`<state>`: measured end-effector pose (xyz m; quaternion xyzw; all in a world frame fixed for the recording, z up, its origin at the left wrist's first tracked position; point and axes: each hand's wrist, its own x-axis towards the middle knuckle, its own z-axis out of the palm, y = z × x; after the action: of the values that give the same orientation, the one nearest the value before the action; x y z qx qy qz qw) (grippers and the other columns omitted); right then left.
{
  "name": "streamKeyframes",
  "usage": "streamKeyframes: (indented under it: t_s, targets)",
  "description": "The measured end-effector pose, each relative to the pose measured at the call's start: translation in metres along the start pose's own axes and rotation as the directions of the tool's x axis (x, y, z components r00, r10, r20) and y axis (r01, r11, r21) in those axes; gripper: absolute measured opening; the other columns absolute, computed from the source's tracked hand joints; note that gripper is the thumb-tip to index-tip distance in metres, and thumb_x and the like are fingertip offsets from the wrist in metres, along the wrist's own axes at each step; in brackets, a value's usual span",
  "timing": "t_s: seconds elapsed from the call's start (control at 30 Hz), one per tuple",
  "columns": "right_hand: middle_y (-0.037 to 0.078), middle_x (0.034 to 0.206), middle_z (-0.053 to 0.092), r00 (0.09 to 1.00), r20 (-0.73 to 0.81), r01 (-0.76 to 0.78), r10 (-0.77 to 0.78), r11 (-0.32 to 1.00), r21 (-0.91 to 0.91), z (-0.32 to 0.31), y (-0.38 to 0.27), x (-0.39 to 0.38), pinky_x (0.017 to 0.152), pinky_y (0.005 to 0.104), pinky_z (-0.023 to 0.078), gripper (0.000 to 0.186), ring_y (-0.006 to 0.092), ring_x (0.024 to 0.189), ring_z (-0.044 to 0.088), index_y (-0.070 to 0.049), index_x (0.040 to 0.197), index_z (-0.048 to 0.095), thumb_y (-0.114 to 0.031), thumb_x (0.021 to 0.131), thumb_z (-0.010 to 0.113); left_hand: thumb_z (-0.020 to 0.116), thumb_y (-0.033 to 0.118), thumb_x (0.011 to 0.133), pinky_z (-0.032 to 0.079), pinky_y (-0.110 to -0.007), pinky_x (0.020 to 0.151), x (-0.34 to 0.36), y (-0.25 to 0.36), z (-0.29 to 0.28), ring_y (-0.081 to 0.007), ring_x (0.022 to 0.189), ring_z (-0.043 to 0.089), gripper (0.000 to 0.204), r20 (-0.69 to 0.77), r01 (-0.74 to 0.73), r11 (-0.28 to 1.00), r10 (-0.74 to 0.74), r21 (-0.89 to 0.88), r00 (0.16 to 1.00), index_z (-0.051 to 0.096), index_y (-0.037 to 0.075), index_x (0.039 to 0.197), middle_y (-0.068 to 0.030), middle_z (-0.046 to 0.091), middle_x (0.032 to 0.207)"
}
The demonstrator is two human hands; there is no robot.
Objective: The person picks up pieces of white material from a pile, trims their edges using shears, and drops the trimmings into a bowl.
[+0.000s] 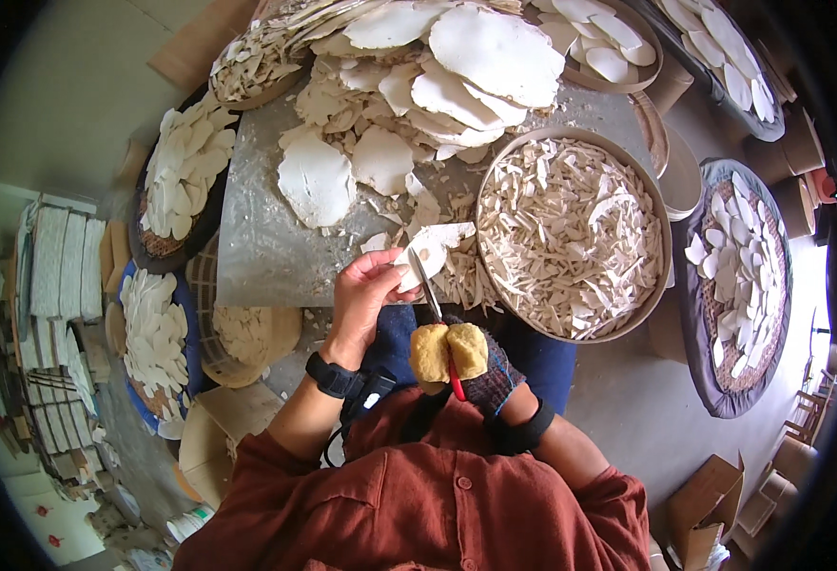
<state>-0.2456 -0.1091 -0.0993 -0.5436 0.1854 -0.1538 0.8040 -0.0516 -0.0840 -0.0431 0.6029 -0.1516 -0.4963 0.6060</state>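
Note:
My bare left hand [361, 293] pinches a thin, whitish dried slice [430, 255] above the near edge of the metal table. A pair of scissors [427, 287] meets that slice, its blades pointing away from me. Yellow foam [430, 356] pads the scissors' handles, and a bit of red shows below it. My right hand [496, 381], in a dark knitted glove, is closed round these handles; the foam hides part of its fingers. Just right of the blades stands a round tray [668, 249] full of narrow cut strips [571, 238].
Large uncut slices [497, 55] are heaped at the table's far side, with loose scraps near them. More round trays of slices stand left [181, 162] and right [737, 276]. A cardboard box [223, 423] sits at lower left, another [706, 509] at lower right.

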Motion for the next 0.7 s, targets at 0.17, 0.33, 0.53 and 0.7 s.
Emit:
streamKeyframes:
  t_s: [0.17,0.33,0.53,0.7]
  targets:
    - [0.008,0.1,0.067,0.997,-0.055,-0.051,0.046,0.995,-0.086,0.0,-0.002,0.0,0.082,0.0325,0.05,0.031,0.0235,0.091,0.064,-0.011,0.103,0.063,-0.029,0.079,0.07,0.063,0.003,0.085,0.057,-0.029,0.064,0.002,0.003,-0.004,-0.0201,0.075,0.067,0.022,0.018,0.03,0.999,-0.03,-0.009,0.999,0.059,-0.002,0.106,-0.0127,0.066,0.091]
    - [0.011,0.103,0.066,0.996,-0.085,0.021,-0.022,1.0,-0.015,0.001,-0.01,0.006,0.087,0.0329,0.05,0.023,0.0216,0.098,0.064,-0.003,0.107,0.062,-0.017,0.089,0.058,0.063,0.005,0.086,0.055,-0.025,0.064,-0.006,0.015,-0.007,-0.0136,0.073,0.064,0.019,0.25,-0.102,0.966,0.041,0.239,0.967,0.057,0.001,0.104,-0.0077,0.065,0.087]
    - [0.009,0.111,0.063,0.99,0.139,-0.117,0.039,0.78,0.614,0.007,-0.003,0.01,0.092,0.0345,0.049,0.034,0.0198,0.102,0.061,-0.004,0.116,0.058,-0.007,0.084,0.068,0.062,0.003,0.086,0.054,-0.025,0.063,-0.013,0.021,-0.01,-0.0127,0.072,0.063,0.029,0.099,-0.202,0.976,0.193,0.083,0.976,0.054,0.001,0.114,-0.0082,0.064,0.09]
    - [0.01,0.113,0.062,0.998,0.043,-0.042,0.034,0.981,0.187,0.015,0.009,0.004,0.091,0.0327,0.048,0.03,0.0212,0.102,0.061,-0.005,0.117,0.055,-0.017,0.091,0.059,0.063,0.004,0.086,0.054,-0.025,0.063,-0.017,0.011,-0.012,-0.0127,0.07,0.064,0.028,0.015,-0.202,0.979,0.202,0.034,0.979,0.057,-0.001,0.113,-0.0082,0.066,0.087]
